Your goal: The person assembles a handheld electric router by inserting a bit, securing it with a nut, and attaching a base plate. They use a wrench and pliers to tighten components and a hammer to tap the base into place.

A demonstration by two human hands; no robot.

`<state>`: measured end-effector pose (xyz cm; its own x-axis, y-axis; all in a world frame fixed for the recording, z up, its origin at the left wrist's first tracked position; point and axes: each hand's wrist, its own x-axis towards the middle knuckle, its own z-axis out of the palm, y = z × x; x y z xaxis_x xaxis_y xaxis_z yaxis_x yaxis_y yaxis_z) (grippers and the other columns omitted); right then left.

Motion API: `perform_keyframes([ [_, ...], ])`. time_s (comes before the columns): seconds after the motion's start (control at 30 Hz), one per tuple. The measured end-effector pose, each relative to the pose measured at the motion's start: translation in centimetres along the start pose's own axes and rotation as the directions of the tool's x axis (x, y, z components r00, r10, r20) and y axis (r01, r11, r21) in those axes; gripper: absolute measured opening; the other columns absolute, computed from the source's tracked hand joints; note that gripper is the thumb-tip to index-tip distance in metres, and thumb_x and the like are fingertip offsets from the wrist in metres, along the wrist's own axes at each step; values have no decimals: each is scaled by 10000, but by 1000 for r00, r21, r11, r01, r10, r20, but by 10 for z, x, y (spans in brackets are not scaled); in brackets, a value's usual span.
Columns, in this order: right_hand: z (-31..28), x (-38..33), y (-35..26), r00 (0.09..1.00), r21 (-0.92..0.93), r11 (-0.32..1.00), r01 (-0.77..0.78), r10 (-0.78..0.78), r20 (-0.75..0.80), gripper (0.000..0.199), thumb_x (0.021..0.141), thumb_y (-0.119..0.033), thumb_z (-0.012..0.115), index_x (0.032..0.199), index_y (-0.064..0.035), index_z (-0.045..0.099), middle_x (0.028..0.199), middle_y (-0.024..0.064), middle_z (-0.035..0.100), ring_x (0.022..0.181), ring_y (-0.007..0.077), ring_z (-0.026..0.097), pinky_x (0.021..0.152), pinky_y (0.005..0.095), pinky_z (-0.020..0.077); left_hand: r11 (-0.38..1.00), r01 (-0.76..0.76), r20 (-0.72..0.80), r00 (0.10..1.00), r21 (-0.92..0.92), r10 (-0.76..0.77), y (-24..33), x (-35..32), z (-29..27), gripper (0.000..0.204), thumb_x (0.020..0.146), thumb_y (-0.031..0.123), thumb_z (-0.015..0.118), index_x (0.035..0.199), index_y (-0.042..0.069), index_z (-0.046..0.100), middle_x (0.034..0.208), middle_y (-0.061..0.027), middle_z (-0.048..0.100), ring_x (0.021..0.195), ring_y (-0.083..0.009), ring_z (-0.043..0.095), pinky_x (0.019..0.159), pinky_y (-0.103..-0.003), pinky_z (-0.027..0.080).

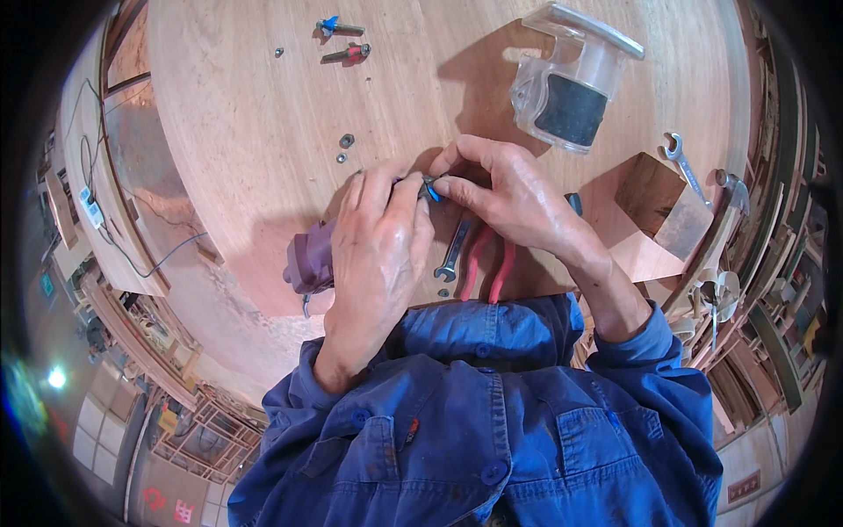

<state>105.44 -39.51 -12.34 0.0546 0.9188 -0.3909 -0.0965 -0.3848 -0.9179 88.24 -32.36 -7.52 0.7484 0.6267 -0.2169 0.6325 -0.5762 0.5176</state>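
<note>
My left hand (379,233) is curled over a purple power tool (309,259), whose end shows beside my palm. The rest of the tool is hidden under that hand. Just past my left fingertips, a small router bit with a blue cutter head (431,190) is pinched by the thumb and bent fingers of my right hand (518,189). Its shank is mostly covered, so how it meets the tool cannot be seen. Below the hands lie an open-end wrench (451,252), red-handled pliers (488,263) partly under my right hand, and a small nut (443,292).
Two router bits, one blue (332,27) and one red (353,53), lie at the far side. Two nuts (347,140) sit nearer. A clear plastic router base (575,88) stands far right, with a wood block (660,198), another wrench (683,162) and a hammer (731,186) at right.
</note>
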Motion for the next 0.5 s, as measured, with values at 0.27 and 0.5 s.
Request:
perform_keyframes([
  [0.27,1,0,5,999,-43,998,42,-42,-20,195,914,-83,686,1058,47,673,919,207,728,877,328,725,792,410,553,999,49,47,998,9,-50,-4,0,0,404,869,61,696,1244,13,552,1162,-186,585,1054,-394,632,863,-453,520],
  [0.5,2,0,4,1000,1,1000,12,-12,-7,192,923,-83,678,1065,46,675,938,199,734,888,330,726,801,409,552,971,236,86,968,18,-237,17,6,-7,325,894,53,676,1197,-5,576,1209,-201,583,1072,-412,622,859,-465,515],
])
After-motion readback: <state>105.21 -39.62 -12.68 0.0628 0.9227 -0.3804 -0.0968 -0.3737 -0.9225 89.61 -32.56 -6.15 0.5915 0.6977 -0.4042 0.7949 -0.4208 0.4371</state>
